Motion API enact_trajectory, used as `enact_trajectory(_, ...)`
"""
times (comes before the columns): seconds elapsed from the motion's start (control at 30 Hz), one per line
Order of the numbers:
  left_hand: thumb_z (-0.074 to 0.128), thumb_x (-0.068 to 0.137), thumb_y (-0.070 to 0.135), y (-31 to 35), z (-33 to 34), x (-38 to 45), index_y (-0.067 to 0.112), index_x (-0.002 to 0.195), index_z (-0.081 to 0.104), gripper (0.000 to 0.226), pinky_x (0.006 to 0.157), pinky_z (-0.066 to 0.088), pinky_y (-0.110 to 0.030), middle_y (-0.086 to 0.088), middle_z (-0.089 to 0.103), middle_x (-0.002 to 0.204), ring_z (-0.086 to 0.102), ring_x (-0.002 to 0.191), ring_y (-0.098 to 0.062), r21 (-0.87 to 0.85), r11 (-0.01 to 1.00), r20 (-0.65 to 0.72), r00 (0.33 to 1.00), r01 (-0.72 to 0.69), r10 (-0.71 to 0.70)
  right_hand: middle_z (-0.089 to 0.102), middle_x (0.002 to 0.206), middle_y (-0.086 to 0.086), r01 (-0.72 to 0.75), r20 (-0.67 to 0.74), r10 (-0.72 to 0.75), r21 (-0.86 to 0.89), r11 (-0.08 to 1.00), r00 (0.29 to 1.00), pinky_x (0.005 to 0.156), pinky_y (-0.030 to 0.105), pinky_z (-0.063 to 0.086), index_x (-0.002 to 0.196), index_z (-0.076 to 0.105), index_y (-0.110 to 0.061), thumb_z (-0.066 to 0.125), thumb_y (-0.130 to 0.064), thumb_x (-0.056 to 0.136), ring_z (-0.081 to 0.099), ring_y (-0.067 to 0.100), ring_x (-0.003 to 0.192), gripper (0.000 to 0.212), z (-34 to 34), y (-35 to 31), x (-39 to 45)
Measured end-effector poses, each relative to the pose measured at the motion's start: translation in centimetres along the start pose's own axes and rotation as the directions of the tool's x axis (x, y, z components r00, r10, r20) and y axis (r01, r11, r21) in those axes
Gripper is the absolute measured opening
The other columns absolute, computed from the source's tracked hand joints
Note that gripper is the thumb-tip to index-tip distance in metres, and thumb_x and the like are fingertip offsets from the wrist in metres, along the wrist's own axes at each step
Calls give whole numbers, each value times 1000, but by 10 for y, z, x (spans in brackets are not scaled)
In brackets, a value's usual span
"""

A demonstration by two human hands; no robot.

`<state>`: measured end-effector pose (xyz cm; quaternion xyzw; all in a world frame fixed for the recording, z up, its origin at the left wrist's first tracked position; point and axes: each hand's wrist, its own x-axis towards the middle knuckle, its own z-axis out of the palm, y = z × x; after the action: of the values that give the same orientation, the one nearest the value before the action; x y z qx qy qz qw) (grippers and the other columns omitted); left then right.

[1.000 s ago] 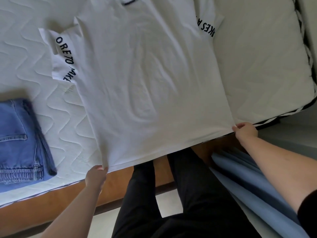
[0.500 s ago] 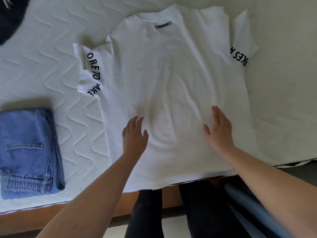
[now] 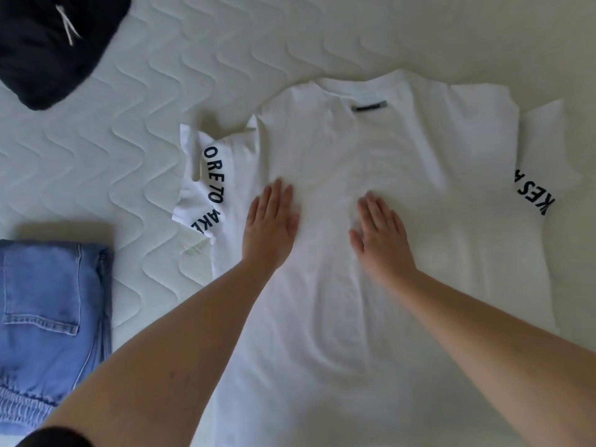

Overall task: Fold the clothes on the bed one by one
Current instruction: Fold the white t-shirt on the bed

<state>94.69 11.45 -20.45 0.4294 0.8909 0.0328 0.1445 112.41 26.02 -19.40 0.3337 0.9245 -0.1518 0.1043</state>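
Head view: the left hand (image 3: 271,225) and right hand (image 3: 380,235) lie flat, fingers straight, palms pressing the middle of the white T-shirt (image 3: 419,195), gripping nothing. The shirt is spread on the mattress (image 3: 135,130), collar away from the person. It looks light, soft and quick to wrinkle, so pinch the sleeve or side edge. Folded jeans (image 3: 42,304) sit well left, a dark garment (image 3: 48,43) far left; neither blocks

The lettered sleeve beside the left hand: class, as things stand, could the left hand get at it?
Probably yes. The left hand lies flat on the white T-shirt, and the lettered sleeve lies right beside it with nothing in between.
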Motion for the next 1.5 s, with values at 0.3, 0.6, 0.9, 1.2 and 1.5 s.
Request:
enact_trajectory(0.3,20,101,39,-13,28,15,14,157,12,62,123,6,-36,-1,7,165,3,152,-14,-8,1000,-58,998,23,-23,10,163,8,177,-60,-181,-56,983,982,122,35,6,155,16,-8,33,-29,104,7,21,151,58,-7,-37,109)
enact_trajectory(0.6,21,100,38,-15,33,15,11,157,13,63,123,10,-39,-5,7,165,6,152,-15,-12,1000,-58,998,-14,14,11,164,5,267,-142,-273,-64,962,951,122,39,6,156,16,-12,27,-33,105,7,21,151,56,-9,-103,190)
enact_trajectory(0.9,25,99,38,-14,30,17,9,155,21,63,122,12,-39,-6,14,164,12,151,-17,-25,999,-50,999,-23,22,23,161,9,342,-285,-406,-247,907,869,121,46,16,153,30,-15,33,-42,101,17,24,150,59,-4,-82,223)
enact_trajectory(1.2,38,98,36,-14,17,17,10,151,34,59,121,19,-38,-7,29,159,26,148,-19,-74,996,-63,997,-40,35,21,162,9,357,-257,-407,-219,908,876,121,47,12,153,30,-17,41,-39,93,16,23,150,65,3,-80,231)
enact_trajectory(1.5,50,94,26,-85,-70,111,12,129,60,38,116,28,-48,-7,61,128,56,121,-28,86,996,-236,972,6,14,23,161,7,369,-302,-425,-224,902,854,119,49,16,151,33,-33,45,-38,91,20,24,149,61,11,-78,234)
